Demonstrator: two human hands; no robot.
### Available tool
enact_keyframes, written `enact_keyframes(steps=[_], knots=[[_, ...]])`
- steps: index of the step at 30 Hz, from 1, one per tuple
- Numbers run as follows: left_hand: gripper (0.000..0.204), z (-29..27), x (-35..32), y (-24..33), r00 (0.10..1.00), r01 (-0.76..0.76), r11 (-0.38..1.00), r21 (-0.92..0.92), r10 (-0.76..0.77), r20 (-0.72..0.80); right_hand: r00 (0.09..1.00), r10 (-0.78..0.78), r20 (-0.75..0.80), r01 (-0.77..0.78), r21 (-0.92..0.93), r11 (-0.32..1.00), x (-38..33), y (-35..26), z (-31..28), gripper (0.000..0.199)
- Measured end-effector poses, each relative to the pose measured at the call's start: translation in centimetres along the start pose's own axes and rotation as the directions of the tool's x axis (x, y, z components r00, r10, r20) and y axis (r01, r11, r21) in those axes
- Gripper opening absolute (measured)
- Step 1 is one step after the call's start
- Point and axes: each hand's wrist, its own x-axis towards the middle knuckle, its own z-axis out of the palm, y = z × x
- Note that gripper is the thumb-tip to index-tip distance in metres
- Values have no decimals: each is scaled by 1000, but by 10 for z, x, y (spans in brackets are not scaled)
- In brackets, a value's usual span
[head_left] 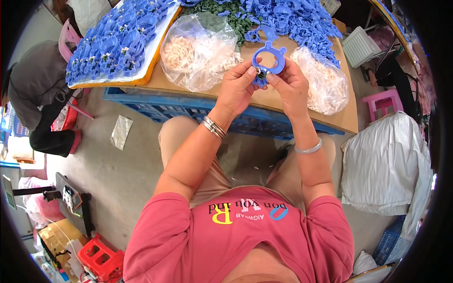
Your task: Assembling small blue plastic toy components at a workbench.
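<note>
A blue plastic ring-shaped part (pixel 280 64) with small rounded lugs is held upright above the table's near edge. My left hand (pixel 237 88) pinches its lower left side, and my right hand (pixel 293 89) grips the lower right, thumbs close together. Small dark and pale pieces show at the base between the thumbs; their kind is too small to tell. Left of my hands sits a clear plastic bag (pixel 200 52) of small cream-coloured pieces. A second clear bag (pixel 325 87) of similar pieces lies right of my right hand.
Loose blue parts (pixel 295 21) and dark green parts (pixel 236 26) are heaped at the back. Rows of blue parts fill an orange-edged tray (pixel 153 66) on the left. Beneath the cardboard-topped table is a blue crate (pixel 188 107). A person (pixel 37 85) bends at left; a white sack (pixel 384 165) stands right.
</note>
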Motion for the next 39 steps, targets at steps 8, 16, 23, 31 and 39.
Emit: enact_keyframes(steps=[8,16,23,31,39], knots=[[32,3,-1,-8,987,-146,928,343,159,-7,999,-45,-13,44,-38,998,-4,3,-8,37],[21,1,3,-1,989,84,962,261,-47,-144,992,117,-55,-121,-71,990,4,8,-14,40],[26,2,4,6,973,195,981,9,-192,-125,967,234,-102,-208,213,955,9,17,-19,41],[30,-3,3,1,977,189,960,208,-162,-141,952,296,-77,-285,128,950,7,16,-15,50],[33,1,1,-2,989,87,918,386,-32,-147,970,240,-28,-234,135,963,7,16,-13,53]])
